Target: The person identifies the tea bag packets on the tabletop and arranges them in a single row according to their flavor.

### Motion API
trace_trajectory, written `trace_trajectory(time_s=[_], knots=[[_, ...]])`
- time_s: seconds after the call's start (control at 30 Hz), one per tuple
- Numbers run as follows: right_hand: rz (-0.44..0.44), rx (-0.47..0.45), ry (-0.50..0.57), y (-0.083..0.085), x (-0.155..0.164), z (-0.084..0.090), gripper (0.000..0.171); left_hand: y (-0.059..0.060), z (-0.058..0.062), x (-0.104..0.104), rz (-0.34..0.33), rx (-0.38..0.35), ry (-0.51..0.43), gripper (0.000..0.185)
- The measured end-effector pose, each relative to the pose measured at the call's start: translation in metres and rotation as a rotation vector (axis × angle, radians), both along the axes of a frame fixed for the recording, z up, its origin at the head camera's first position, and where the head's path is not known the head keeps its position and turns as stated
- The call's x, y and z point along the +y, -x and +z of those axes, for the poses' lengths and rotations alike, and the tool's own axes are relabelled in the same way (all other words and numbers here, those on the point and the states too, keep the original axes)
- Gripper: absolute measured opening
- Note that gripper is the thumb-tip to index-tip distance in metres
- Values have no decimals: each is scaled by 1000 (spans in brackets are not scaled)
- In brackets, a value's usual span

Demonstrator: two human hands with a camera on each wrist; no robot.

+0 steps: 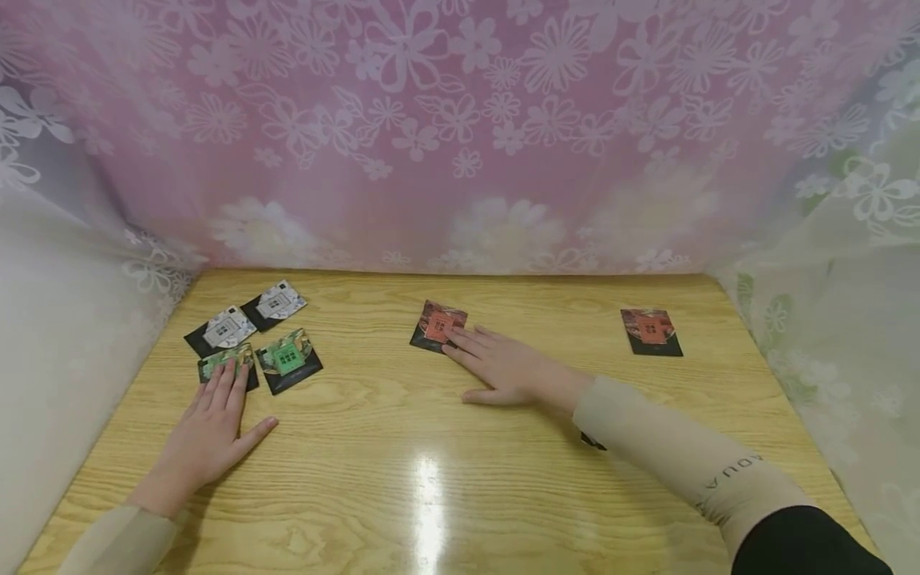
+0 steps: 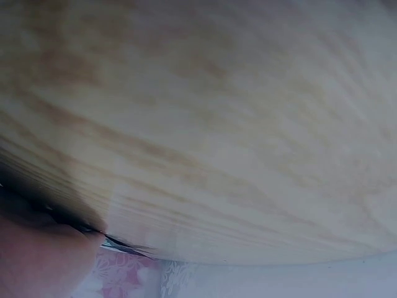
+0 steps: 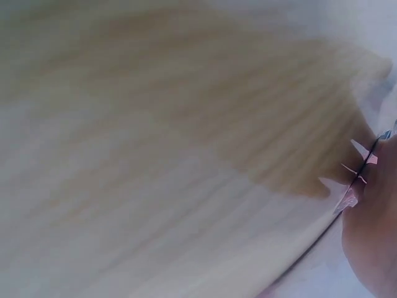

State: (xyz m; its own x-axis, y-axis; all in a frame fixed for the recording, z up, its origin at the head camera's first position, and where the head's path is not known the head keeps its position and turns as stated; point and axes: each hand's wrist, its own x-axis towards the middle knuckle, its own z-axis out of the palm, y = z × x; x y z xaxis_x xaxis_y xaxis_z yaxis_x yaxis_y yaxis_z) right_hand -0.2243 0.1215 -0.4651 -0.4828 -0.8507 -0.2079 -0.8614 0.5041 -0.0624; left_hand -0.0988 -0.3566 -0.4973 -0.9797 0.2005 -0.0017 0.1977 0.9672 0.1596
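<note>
In the head view my left hand (image 1: 211, 427) lies flat with straight fingers, its fingertips on a green and black packet (image 1: 247, 375) at the left. Beside that packet lies a second green packet (image 1: 290, 361), a little to the right of the fingers. My right hand (image 1: 506, 369) reaches to the table's middle, fingers extended and thumb apart. Its fingertips rest on the lower right part of a red and black packet (image 1: 436, 323). Both wrist views show mostly wood grain close up, with part of the left hand (image 2: 46, 264) and the right hand (image 3: 375, 230) at the edges.
Two white and black packets, one nearer (image 1: 221, 331) and one farther (image 1: 275, 304), lie behind the green ones. Another red packet (image 1: 651, 331) is at the right. The wooden table (image 1: 345, 479) meets a pink floral curtain (image 1: 460, 160) at the back and pale curtains at both sides.
</note>
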Motion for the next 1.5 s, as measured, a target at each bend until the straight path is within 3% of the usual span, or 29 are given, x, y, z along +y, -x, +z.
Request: trace_trajectory(time_s=[0.47, 0.93, 1.27, 1.5], knots=[[-77, 11, 71, -18, 86, -8, 85, -1, 0, -2, 0, 22, 0, 101], [-102, 129, 101, -37, 148, -2, 80, 0, -1, -1, -4, 29, -7, 101], [-157, 161, 84, -41, 163, 6, 82, 0, -3, -1, -6, 36, -9, 102], [-285, 94, 115, -41, 148, 10, 88, -1, -7, -1, -8, 47, -16, 101]])
